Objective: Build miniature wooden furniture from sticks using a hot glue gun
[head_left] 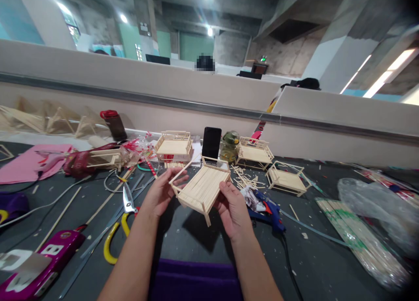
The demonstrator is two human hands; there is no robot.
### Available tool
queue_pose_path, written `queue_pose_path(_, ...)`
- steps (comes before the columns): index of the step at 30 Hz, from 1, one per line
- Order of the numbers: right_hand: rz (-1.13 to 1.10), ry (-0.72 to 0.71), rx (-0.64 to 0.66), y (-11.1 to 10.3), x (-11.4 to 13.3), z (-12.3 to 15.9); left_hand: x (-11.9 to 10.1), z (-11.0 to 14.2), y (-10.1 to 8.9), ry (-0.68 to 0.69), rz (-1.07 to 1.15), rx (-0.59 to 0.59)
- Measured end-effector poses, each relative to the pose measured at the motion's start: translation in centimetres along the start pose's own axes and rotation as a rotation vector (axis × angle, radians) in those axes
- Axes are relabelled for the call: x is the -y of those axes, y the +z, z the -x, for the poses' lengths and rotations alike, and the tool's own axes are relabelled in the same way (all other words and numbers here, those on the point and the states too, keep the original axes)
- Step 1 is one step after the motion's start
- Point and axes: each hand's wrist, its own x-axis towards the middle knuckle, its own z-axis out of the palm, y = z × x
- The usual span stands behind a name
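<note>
Between my two hands, tilted above the dark table, is a miniature bed (201, 183) built from thin wooden sticks, with a slatted top, short legs and rails. My left hand (163, 189) grips its left corner, fingers behind the frame. My right hand (232, 205) holds the right side, thumb on the top edge. Beyond it stand similar miniature stick beds, one at the back left (175, 146), one at the back right (253, 152) and one further right (288, 179). Loose short sticks (247, 178) lie just past my right hand.
Yellow-handled scissors (126, 218) lie left of my left forearm. A blue glue gun (270, 213) rests to the right, its cord running forward. A phone (211, 143) stands upright near a green bottle (230, 146). Packaged sticks (363, 240) lie far right, and a magenta case (46, 261) front left.
</note>
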Motion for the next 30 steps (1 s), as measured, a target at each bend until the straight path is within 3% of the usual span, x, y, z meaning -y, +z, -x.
queue_pose_path(5,-0.097,0.066,0.013,0.4,-0.5,0.3,1.0,-0.1,0.5,-0.053,-0.079,0.108)
queue_pose_path(8,-0.078,0.083,0.016,0.9,-0.8,0.6,0.9,-0.2,0.5,-0.086,-0.086,0.07)
queue_pose_path(11,-0.119,0.051,-0.004,1.4,-1.2,0.8,0.0,-0.3,0.2,-0.073,-0.048,-0.052)
queue_pose_path(15,-0.29,0.004,-0.061,2.1,-2.5,1.1,-2.0,0.1,-0.4,0.08,-0.003,-0.315)
queue_pose_path(17,-0.355,0.015,-0.1,2.3,-3.5,1.3,-2.8,0.7,0.1,0.252,-0.074,-0.435)
queue_pose_path(19,-0.386,0.039,-0.134,2.5,-4.6,1.4,-3.3,1.5,1.2,0.47,-0.13,-0.474)
queue_pose_path(21,-0.394,0.046,-0.161,2.6,-5.7,1.5,-3.2,2.5,2.6,0.557,-0.187,-0.406)
queue_pose_path(25,-0.357,0.013,-0.189,2.3,-7.1,1.3,-2.3,3.9,4.3,0.616,-0.268,-0.414)
queue_pose_path(30,-0.321,-0.035,-0.199,2.0,-7.3,1.0,-0.4,4.2,2.4,0.556,-0.278,-0.489)
